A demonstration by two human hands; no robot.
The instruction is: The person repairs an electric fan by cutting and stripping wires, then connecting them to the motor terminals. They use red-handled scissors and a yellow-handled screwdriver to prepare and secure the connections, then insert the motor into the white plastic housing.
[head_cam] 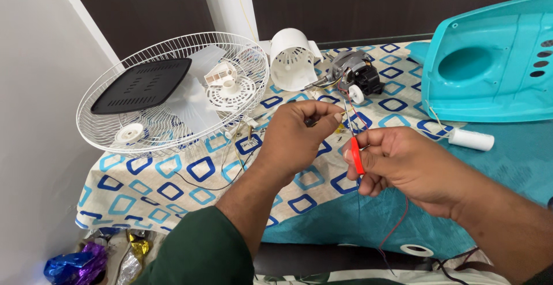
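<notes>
— Over the patterned cloth (pixel 173 190), near the fan motor (pixel 352 75), what do the person's hands hold?

— From the head view, the left hand (pixel 296 138) has thumb and forefinger pressed together, pinching a thin wire (pixel 347 115) that runs up to the motor. The right hand (pixel 403 167) grips a small tool with a red handle (pixel 357 155), fingers curled round it; its metal tip points up toward the motor and meets the wire just beside the left fingertips.

— What else lies around the motor?

— Just left of it stands a white ribbed motor cover (pixel 291 57). Farther left rests a white wire fan guard (pixel 173 89) holding a black plate (pixel 144 84), translucent fan blades (pixel 196 103) and small white plastic parts. Right of the motor sits a teal plastic housing (pixel 489 60), and below that a white cylinder (pixel 471 139), its lead running toward the motor.

— Anything nearer the person?

— Dark wires (pixel 391 233) hang below the right hand, well below the motor. The left forearm wears a green sleeve (pixel 201 250).
</notes>
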